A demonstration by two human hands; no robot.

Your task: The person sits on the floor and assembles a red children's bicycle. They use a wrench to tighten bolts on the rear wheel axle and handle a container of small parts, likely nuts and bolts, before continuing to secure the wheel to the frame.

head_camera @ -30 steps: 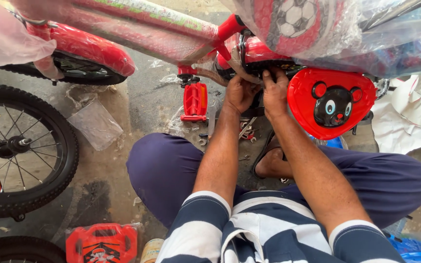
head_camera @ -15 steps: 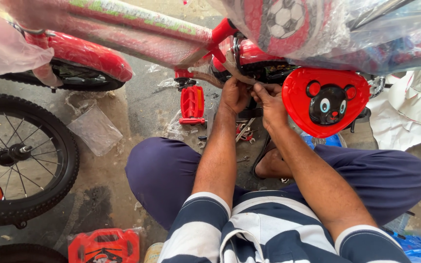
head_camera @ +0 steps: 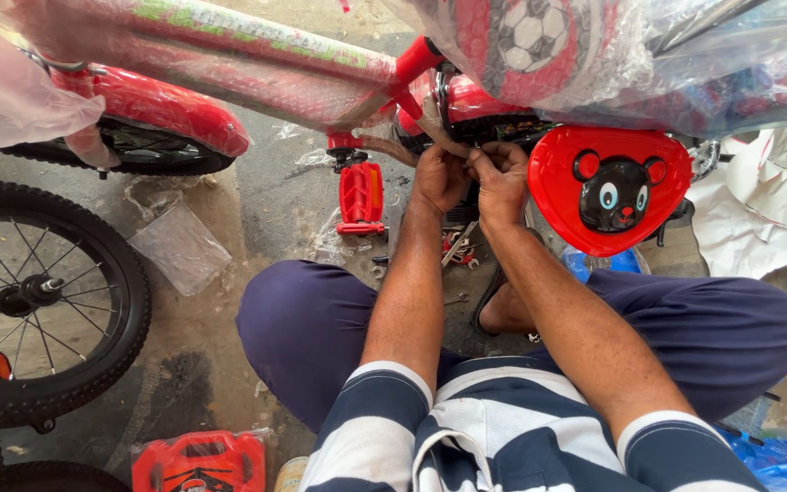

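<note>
Head view: both hands are working close together at the crank area of a red children's bicycle wrapped in plastic film. The left hand and right hand are pinching a small part between the fingertips; what it is cannot be told. A red chain guard with a bear face is sitting just right of the right hand. A red pedal is hanging just left of the left hand. A loose spoked wheel is lying on the floor well to the left.
</note>
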